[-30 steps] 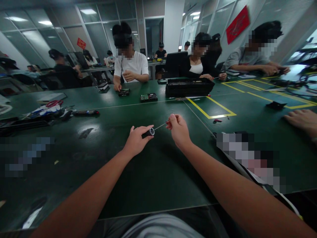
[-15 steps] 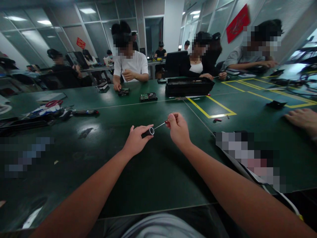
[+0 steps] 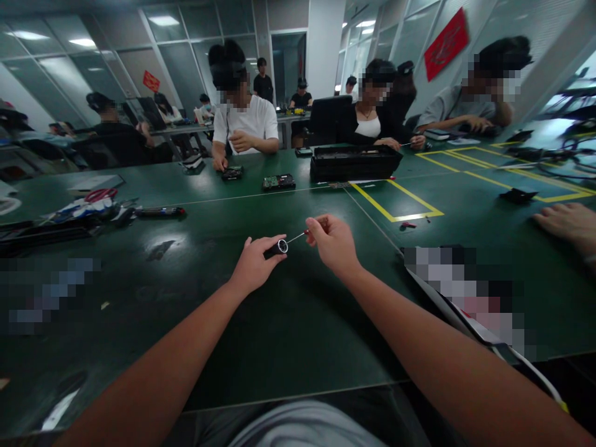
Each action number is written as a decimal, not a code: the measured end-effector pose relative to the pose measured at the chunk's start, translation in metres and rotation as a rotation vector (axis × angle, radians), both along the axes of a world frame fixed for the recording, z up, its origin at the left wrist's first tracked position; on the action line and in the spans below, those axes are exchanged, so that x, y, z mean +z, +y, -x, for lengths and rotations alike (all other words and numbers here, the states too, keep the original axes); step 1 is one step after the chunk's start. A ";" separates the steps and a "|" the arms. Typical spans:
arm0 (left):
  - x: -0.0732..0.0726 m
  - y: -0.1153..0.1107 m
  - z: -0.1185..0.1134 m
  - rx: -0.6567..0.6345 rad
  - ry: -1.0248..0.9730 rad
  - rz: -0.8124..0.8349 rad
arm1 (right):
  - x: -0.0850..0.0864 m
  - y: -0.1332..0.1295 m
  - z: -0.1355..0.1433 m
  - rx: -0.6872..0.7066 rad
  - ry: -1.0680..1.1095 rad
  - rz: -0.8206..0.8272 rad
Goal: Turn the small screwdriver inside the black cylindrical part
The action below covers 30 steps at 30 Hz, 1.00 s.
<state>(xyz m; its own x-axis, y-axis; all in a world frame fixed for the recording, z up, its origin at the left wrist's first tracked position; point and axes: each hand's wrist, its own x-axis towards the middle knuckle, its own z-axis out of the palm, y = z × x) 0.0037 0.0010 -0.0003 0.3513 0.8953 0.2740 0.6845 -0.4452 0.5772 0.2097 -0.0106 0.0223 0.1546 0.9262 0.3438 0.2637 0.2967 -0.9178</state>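
My left hand is closed around a short black cylinder with a silver ring at its end, held on its side at the table top. The ringed end faces right, towards my other hand. Between the fingertips of my right hand is a screwdriver, its thin metal shaft slanting down left to the ringed end. The tip reaches the ring's opening; how deep it goes I cannot tell. My fingers cover most of its reddish handle.
Across the green table lie a green circuit board and a long black tray. Tools and cables pile up at left. A blurred white object lies at right, near another person's hand. Several people sit opposite.
My right hand has shifted slightly left and turned, bringing the screwdriver's handle closer to the cylinder. The left hand stays nearly still. A person at far right has raised a hand to the head.
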 end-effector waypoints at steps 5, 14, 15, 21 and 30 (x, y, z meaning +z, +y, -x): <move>-0.001 0.003 0.003 0.021 0.011 -0.007 | -0.005 0.004 -0.002 0.093 -0.007 -0.008; 0.002 0.003 0.004 0.054 0.030 -0.016 | -0.007 0.004 -0.002 -0.010 -0.247 -0.035; 0.001 0.004 0.004 0.049 0.032 -0.015 | -0.007 0.004 -0.001 0.004 -0.238 -0.029; -0.001 0.005 0.006 0.037 0.027 -0.010 | -0.009 0.003 -0.002 0.093 -0.158 -0.012; 0.002 0.003 0.005 0.042 0.009 -0.007 | -0.015 0.012 0.000 0.092 0.169 0.085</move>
